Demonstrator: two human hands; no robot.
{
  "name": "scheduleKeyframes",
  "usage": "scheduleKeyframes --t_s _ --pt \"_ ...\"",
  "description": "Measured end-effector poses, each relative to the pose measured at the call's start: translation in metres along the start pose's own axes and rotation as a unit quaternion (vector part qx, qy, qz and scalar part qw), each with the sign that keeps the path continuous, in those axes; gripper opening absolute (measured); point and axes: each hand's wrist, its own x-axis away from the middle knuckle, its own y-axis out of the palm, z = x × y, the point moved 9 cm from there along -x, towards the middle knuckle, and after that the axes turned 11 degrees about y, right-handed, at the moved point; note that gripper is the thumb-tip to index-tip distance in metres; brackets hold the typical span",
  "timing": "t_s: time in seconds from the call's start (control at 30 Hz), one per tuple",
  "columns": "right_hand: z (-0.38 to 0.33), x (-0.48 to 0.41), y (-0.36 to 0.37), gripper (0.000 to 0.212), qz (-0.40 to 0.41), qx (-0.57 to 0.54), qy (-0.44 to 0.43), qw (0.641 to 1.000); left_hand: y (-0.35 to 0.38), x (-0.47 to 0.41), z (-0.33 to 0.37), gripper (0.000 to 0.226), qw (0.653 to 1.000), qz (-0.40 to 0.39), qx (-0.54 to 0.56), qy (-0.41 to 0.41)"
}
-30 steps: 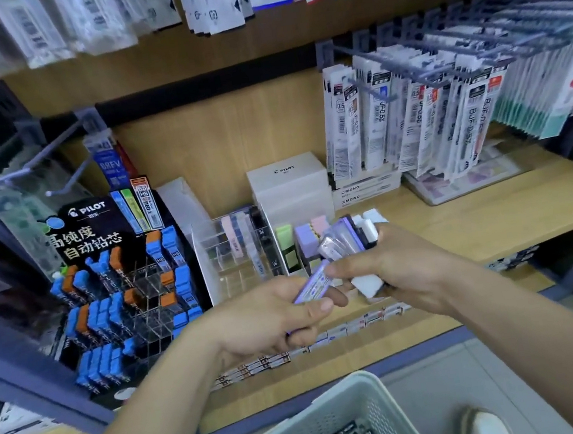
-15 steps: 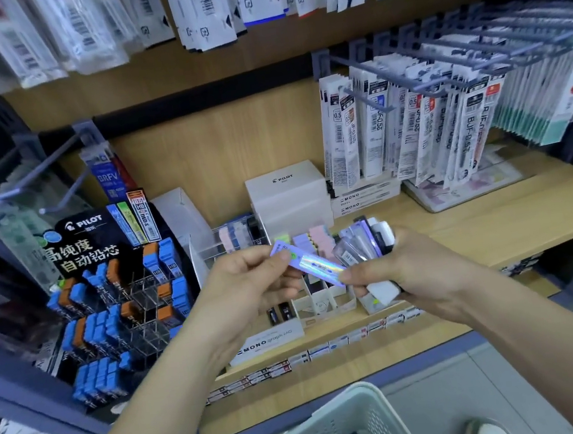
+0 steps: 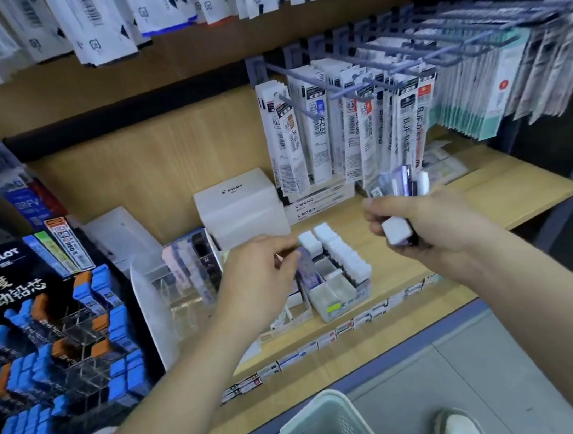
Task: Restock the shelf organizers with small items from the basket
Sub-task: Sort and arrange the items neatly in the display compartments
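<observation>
a wooden shelf (image 3: 519, 189) is occupied by a white pilot box (image 3: 238, 201), divided organizers (image 3: 339, 283) and, seemingly, mono cartons (image 3: 316, 205).

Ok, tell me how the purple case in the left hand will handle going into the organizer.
Probably stiff: the purple case looks straight in the left hand's pinch. Likely light: a pinch alone holds it. Slim and near upright, it may tip unless the organizer's dividers brace it.

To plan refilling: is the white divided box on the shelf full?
Partly full. In the white divided box, the right row holds white-topped cases; its front left compartments look empty.
</observation>
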Motion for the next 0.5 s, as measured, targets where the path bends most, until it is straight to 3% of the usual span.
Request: scheduleKeyframes --t_s 0.37,0.5 --pt "0.002 0.002 0.008 0.010 -0.030 0.051 -0.002 0.998 0.038 -0.003 -0.004 0.004 0.990 -0.003 -0.113 0.079" --pt "0.008 0.000 0.013 0.018 -0.053 0.054 0.005 0.997 0.041 -0.008 -0.007 0.015 0.983 0.002 -0.151 0.104"
